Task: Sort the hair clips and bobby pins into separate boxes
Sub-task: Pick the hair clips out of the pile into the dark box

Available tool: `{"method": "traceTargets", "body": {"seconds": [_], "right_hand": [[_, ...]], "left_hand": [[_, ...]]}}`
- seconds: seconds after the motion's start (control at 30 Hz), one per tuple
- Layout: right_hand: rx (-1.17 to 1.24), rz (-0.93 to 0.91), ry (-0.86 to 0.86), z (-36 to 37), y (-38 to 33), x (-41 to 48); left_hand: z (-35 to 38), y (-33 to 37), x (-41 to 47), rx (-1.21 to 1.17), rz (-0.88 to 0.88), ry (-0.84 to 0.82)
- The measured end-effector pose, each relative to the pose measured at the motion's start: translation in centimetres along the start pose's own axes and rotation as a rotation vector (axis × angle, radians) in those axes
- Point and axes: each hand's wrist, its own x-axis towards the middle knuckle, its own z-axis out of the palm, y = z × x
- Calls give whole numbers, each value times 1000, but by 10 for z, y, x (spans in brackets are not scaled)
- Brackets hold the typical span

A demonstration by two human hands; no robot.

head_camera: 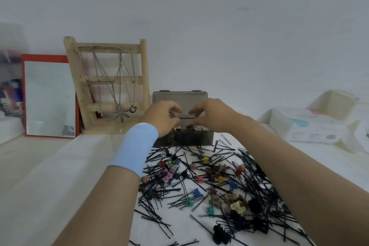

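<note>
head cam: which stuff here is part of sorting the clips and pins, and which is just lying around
Job: bobby pins, hair clips, open box, left hand, right hand.

Lying about: mirror, wooden rack with necklaces, wipes pack.
</note>
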Motion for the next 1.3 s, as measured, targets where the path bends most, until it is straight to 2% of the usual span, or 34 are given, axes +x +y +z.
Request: {"method": "traceTargets", "body": {"seconds": [0.17,0.33,0.4,0.53,0.8,0.93,1.07,1.3], "right_hand": [[51,-55,14,-16,1,-27],[-53,-14,-424,-25,-1,-61],[-60,13,-511,-21,1,-69],[-54,30,-485,-11,6,-78],[-70,15,-403,-26,10,-93],[-47,0,-383,-28,6,-103],[-7,67,-346,-29,4,-111],[31,132,-379,-31,0,-117]], "left_hand": [[-1,24,-2,5,71,-108],[6,45,-14,76,115,-286],[11,52,-21,118,120,-353],[22,60,-38,148,119,-462],[30,76,-73,-1,205,-659],[32,87,-88,26,236,-781],[34,87,-95,61,249,-755],[27,80,-94,-23,175,-585]]}}
